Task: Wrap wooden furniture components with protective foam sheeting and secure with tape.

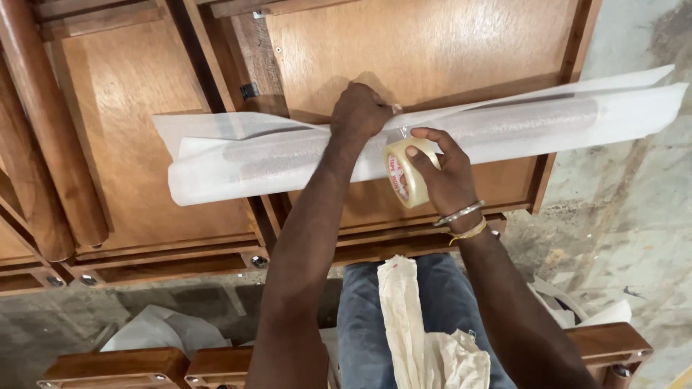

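Observation:
A long rod-shaped piece wrapped in white foam sheet [504, 130] lies across brown wooden panels [404, 50]. My left hand [358, 113] presses down on the middle of the wrap, fingers curled over its top edge. My right hand [447, 169] holds a roll of clear packing tape [402, 173] just right of the left hand. A strip of tape runs from the roll up to the wrap beside my left fingers.
More wooden furniture parts [43, 144] lie at the left, with round legs and metal fittings. A cream cloth [418, 331] hangs over my lap. Wooden pieces [115, 367] sit at the bottom edge. Rough concrete floor [634, 216] shows at the right.

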